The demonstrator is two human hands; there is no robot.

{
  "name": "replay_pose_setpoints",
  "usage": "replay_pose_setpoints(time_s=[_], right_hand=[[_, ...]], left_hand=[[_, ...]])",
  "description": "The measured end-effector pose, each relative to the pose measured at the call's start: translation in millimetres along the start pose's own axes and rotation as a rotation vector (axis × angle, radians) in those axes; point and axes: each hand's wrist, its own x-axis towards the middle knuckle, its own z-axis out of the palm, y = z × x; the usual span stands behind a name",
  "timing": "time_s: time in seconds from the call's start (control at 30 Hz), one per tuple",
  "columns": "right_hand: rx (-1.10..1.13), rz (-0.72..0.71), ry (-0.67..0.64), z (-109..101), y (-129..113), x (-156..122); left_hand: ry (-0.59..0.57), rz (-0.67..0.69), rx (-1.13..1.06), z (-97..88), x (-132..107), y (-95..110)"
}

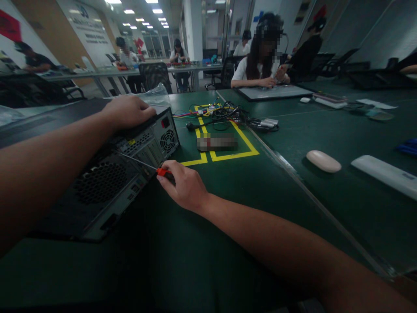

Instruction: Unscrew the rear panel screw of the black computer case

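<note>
A desktop computer case (143,154) lies on the table at the left, its back panel with vents, fan grille and ports turned toward me. My left hand (130,111) rests on top of it near the back edge, fingers laid over the surface and partly hidden. My right hand (187,184) pinches the orange handle of a screwdriver (162,171) between thumb and fingers. The long thin shaft points left to the back panel. Its tip is by the panel's upper edge, too dark to tell whether it touches a screw.
Tangled cables (233,114) and a blurred-out oblong object (217,142) lie by yellow tape (234,155) on the green table (260,191). A pale oval object (323,161) and a long white object (384,174) are at right. Across the table sits a person (260,65).
</note>
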Motion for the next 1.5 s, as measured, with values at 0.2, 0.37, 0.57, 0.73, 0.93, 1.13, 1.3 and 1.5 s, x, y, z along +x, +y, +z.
replay_pose_setpoints(time_s=[0.2, 0.37, 0.57, 0.73, 0.93, 1.13, 1.3, 1.5], right_hand=[[-0.008, -0.001, 0.006, 0.0, -0.5, -0.3], [-0.009, 0.002, 0.004, -1.1, -1.3, 0.1], [0.010, 0.023, -0.004, -0.6, -1.4, 0.1], [0.039, 0.033, -0.007, 0.5, -1.0, 0.0], [0.039, 0.029, -0.001, -0.2, -1.3, 0.2], [0.046, 0.035, -0.005, -0.2, -1.4, 0.1], [0.048, 0.041, -0.003, -0.9, -2.3, 0.2], [0.025, 0.042, 0.008, -1.4, -2.8, 0.4]], left_hand=[[0.006, -0.004, 0.000, -0.1, -0.4, 0.3], [-0.003, 0.002, -0.005, -1.7, -1.0, 1.0], [-0.006, 0.012, 0.014, -0.6, 0.5, 0.0], [0.006, 0.023, 0.016, 1.5, 1.4, -2.0], [-0.007, 0.018, -0.001, 0.6, 0.6, -1.1], [0.012, 0.020, 0.001, 0.7, 0.6, -0.7], [0.014, 0.019, 0.004, 1.3, 1.0, -1.3], [-0.005, -0.005, -0.011, -0.3, -0.3, 0.6]])
